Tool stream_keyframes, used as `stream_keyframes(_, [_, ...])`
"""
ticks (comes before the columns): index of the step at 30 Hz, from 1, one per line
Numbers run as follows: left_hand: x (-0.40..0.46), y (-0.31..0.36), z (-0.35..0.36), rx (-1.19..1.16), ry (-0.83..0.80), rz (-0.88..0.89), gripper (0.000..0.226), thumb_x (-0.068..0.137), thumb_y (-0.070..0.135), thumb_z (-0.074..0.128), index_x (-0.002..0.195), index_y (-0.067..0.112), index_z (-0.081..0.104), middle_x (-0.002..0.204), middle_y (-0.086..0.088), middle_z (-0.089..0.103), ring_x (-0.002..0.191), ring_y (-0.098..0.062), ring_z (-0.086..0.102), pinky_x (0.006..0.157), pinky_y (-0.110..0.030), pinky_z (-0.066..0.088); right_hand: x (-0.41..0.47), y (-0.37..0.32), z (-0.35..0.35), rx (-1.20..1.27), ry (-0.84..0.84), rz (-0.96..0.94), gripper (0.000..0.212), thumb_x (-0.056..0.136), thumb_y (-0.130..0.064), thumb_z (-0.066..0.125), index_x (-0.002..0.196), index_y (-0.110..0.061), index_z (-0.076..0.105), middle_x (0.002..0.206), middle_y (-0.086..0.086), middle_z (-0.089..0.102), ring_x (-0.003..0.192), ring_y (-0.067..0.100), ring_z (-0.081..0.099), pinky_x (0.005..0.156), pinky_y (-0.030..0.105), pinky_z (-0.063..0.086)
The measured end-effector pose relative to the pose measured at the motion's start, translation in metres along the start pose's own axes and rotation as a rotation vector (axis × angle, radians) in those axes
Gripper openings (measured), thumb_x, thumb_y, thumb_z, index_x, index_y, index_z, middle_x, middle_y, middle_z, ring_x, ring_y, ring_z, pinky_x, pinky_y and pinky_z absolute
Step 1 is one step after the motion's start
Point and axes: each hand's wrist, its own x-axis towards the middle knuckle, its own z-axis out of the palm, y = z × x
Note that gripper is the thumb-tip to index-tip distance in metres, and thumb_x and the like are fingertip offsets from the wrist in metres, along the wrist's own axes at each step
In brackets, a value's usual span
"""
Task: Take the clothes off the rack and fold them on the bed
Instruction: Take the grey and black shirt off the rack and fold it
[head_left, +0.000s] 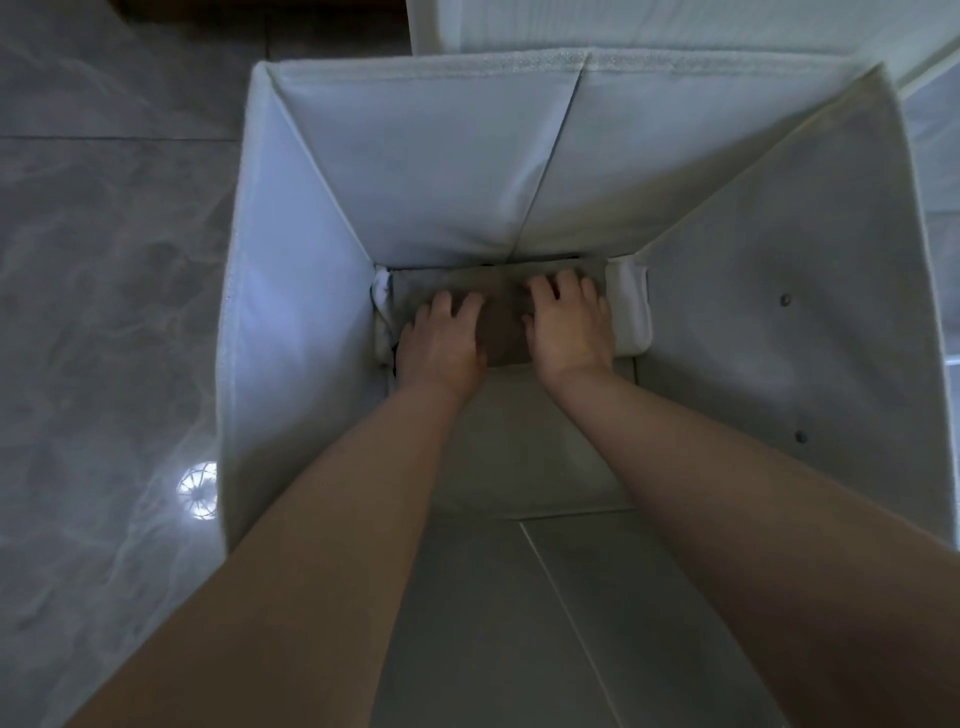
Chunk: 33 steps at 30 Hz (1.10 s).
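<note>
I look straight down into a deep white fabric bin (291, 291). At its bottom lies a folded grey-brown garment (501, 312). My left hand (441, 343) rests flat on the garment's left part, fingers spread. My right hand (569, 325) presses on its right part, fingers slightly curled over the cloth. A folded white garment (631, 312) lies to the right of the grey one, and another white piece (382, 306) shows at its left. Both forearms reach down into the bin.
Glossy grey marble floor tiles (104, 312) lie to the left, with a ceiling-lamp reflection (197, 491). A white furniture panel (675, 23) stands behind the bin, and a white shelf edge (935, 156) is at the right.
</note>
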Motion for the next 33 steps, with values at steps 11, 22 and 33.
stream_keyframes(11, [-0.117,0.036,-0.109,-0.219,-0.222,-0.156,0.049,0.096,0.020,0.050,0.145,0.019,0.041,0.159,-0.006,0.021,0.143,-0.031,0.030,0.108,-0.041,0.036,-0.089,-0.011,-0.141,0.288,-0.489,0.028,0.069,0.093,-0.016,0.060,0.155,-0.026,0.030,0.152,0.012,0.036,0.139,0.034,0.038,0.112,0.041,0.038])
stream_keyframes(22, [-0.252,0.077,-0.342,-0.573,-0.131,-0.167,0.015,0.093,0.023,0.057,0.106,0.022,0.065,0.113,0.001,0.067,0.109,-0.021,0.060,0.097,-0.039,0.049,-0.203,-0.050,-0.405,0.675,-0.260,0.285,0.021,0.086,-0.011,0.064,0.102,-0.025,0.062,0.093,-0.004,0.063,0.087,0.014,0.058,0.070,0.023,0.044])
stream_keyframes(33, [-0.387,0.167,-0.568,-0.752,-0.034,-0.026,0.002,0.094,0.027,0.062,0.093,0.026,0.063,0.082,0.011,0.063,0.084,-0.018,0.066,0.059,-0.025,0.044,-0.310,-0.074,-0.651,1.026,-0.161,0.389,0.021,0.072,-0.016,0.079,0.079,-0.030,0.065,0.079,-0.007,0.061,0.080,0.017,0.060,0.088,0.049,0.056])
